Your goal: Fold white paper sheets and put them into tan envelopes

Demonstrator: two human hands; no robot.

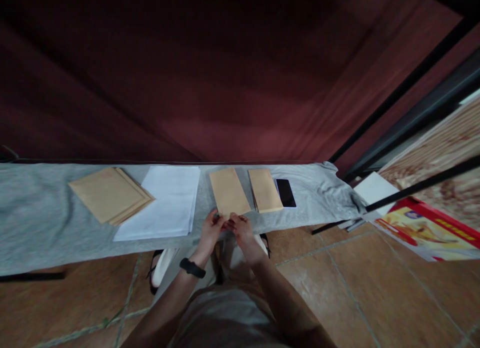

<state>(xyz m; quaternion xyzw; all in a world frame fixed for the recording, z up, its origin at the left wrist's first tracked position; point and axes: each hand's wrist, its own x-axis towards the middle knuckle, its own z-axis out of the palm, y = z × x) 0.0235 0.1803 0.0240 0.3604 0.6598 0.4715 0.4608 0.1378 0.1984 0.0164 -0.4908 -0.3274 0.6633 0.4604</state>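
A brown kraft paper envelope (229,190) lies in front of me on the grey cloth, its near end at my fingers. My left hand (211,229), with a black band on the wrist, pinches that near end at its left corner. Close beside it, my right hand (242,227) has its fingers closed on the same end. Just to the right is a small stack of similar brown envelopes (265,190). White paper sheets (170,200) lie to the left, partly under a fanned pile of brown envelopes (107,193).
A dark-screened phone (286,193) lies against the right stack. The narrow bench's grey cloth (318,188) is wrinkled. Behind it hangs a dark red curtain (225,88). Black metal bars (405,88) and a red and yellow box (427,228) are at the right, above tiled floor.
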